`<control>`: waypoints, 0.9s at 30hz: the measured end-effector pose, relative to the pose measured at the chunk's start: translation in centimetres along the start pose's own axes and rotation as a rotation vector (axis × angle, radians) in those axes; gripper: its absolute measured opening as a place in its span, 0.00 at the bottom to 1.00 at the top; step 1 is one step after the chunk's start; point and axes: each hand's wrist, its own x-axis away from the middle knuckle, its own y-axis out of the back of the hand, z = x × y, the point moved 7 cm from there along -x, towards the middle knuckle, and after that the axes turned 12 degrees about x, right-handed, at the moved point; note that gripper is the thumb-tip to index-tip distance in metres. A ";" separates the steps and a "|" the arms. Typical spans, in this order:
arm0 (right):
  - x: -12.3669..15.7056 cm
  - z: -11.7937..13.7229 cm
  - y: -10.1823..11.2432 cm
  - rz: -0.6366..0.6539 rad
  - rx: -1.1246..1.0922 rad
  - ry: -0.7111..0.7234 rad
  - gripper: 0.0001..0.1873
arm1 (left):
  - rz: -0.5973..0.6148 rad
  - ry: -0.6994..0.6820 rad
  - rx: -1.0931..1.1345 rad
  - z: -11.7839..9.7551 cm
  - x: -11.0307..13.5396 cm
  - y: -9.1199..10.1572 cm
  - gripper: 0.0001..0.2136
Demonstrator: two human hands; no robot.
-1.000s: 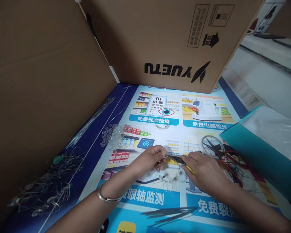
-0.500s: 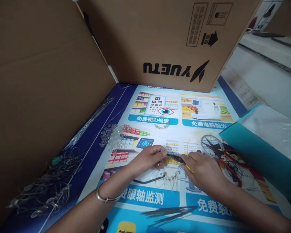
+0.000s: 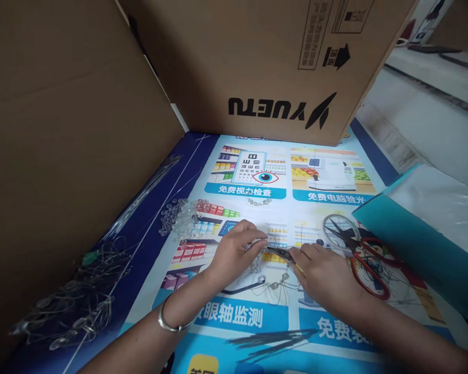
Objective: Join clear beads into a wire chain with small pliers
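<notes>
My left hand [image 3: 237, 252], wearing a silver bangle [image 3: 171, 322], pinches thin wire between thumb and forefinger. From there hangs a beaded wire strand [image 3: 273, 285] of clear round beads, with loose wire ends trailing; part of it is behind the fingers. My right hand [image 3: 325, 267] is closed around small pliers [image 3: 281, 253], a bit of yellow handle showing. Their dark jaws point left and meet the wire close to my left fingertips. Whether the jaws grip the wire is too small to tell.
Loose clear beads [image 3: 183, 221] lie left of my hands, with finished-looking wire bundles [image 3: 78, 306] farther left. Red-handled scissors [image 3: 370, 275] and a clear ring [image 3: 329, 231] lie right, beside a teal box [image 3: 413, 234]. Dark wire pieces [image 3: 271, 340] lie in front. Cardboard [image 3: 276, 67] stands behind.
My left hand has drawn slightly left and its fingers have turned, with forefinger and thumb straighter. The hanging beads have shifted. The pliers have stayed nearly in place.
</notes>
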 end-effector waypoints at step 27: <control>-0.7 -1.4 1.8 -0.009 0.011 0.155 0.11 | 0.176 0.075 0.047 0.5 -0.6 -1.2 0.09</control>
